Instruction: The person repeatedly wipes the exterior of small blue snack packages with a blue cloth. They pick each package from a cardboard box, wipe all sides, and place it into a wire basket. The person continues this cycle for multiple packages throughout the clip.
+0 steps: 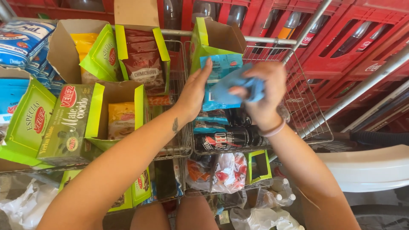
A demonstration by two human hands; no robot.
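Work in hand: the person is wiping a light blue packet (221,81) with a blue cloth (240,85), above the right-hand wire basket (306,110) of a metal rack.
Left hand: the left hand (195,91) is pressing flat against the packet's left side, fingers stretched upward, steadying it from that side.
Right hand: the right hand (266,96) is bunching the cloth in curled fingers and pressing it to the packet's front; a pale band is sitting on that wrist.
Where the packet is: it is being held upright in the air just in front of an open green carton (213,40) at the far edge of the right basket, not resting on anything.
How far along: judging by the cloth pressed to the packet's face, the wiping is appearing to be under way; whether other packets are already wiped cannot be told.
Right basket: dark bottles (230,138) are lying on their sides along its near edge, beneath the hands.
Left basket: open green cartons are standing in it, one holding dark red sachets (142,59), one yellow sachets (120,121), and a closed green box (66,123) is leaning at the near left.
Far left corner: blue and white bags (23,40) are stacking up there.
Lower shelf: red and white packets (226,172) and a small empty green carton (257,166) are sitting below.
Behind: red bottle crates (353,38) are lining the back.
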